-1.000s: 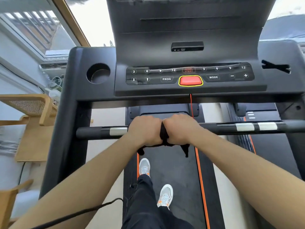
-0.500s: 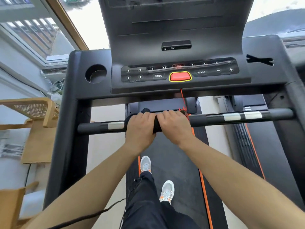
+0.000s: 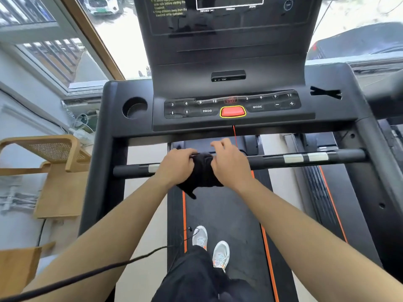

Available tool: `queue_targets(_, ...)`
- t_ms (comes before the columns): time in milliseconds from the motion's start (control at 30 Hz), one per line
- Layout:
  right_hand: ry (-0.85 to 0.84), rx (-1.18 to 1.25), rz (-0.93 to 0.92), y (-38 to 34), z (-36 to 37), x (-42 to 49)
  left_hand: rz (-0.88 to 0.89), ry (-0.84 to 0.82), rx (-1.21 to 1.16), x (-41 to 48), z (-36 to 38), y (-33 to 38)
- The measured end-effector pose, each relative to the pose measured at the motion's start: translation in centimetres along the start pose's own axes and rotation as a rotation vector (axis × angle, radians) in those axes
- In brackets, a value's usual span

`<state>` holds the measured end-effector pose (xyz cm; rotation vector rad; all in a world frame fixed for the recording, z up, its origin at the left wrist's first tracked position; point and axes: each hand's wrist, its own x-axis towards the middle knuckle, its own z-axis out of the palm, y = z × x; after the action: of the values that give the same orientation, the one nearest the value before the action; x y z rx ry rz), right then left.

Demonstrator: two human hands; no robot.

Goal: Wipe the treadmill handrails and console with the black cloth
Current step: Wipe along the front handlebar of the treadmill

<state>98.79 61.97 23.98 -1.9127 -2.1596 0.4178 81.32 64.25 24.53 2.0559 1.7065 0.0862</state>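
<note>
View: head camera.
Handrail (image 3: 272,159): horizontal black bar, just below the console (image 3: 231,105).
Black cloth (image 3: 201,171): draped over the handrail at mid-span, one corner hanging below it.
Left hand (image 3: 176,165): on the handrail, fingers curled, gripping the cloth's left side.
Right hand (image 3: 231,164): on the handrail, fingers curled, gripping the cloth's right side.

Two grips, a left grip (image 3: 176,165) and a right grip (image 3: 231,164). One cloth (image 3: 201,172). One bar (image 3: 272,159). Three silver bands (image 3: 293,158). One red button (image 3: 233,111). One cup hole (image 3: 134,107). Two shoes (image 3: 221,253)
</note>
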Motion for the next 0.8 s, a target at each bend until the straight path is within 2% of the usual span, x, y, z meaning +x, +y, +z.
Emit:
queue_targets(67,-0.204,-0.084,-0.052,-0.5,-0.5,2.1,0.022,-0.024,0.007,0.3,-0.4,-0.2)
queue_targets(133,-0.446,-0.037,-0.034,-1.0,-0.7,3.6,0.018,-0.038,0.004,0.1,-0.7,-0.6)
queue_targets(200,-0.548,0.035,-0.002,-1.2,-0.8,4.1,-0.026,-0.070,0.040,-0.1,-1.1,-1.1)
queue_targets(267,-0.500,0.004,-0.034,-1.4,-0.9,3.6,-0.030,-0.112,0.084,-0.1,-1.9,-1.3)
queue_targets(367,-0.361,-0.065,-0.117,-1.5,-1.4,2.2,0.084,-0.118,0.062,-0.3,-3.6,-0.2)
queue_targets(533,-0.106,0.191,-0.120,0.3,-4.3,-2.0,0.360,-0.129,0.010,-0.3,-5.8,3.4)
queue_targets(633,-0.159,0.400,0.018,2.8,-7.6,-4.3,0.496,-0.111,-0.082,0.2,-6.0,5.7)
queue_targets(733,-0.206,0.447,0.124,5.9,-10.7,-5.8,0.448,-0.220,-0.184,0.4,-5.6,8.7)
queue_targets(800,-0.204,0.425,0.146,8.3,-12.4,-6.2,0.398,-0.236,-0.184,0.7,-4.9,10.6)
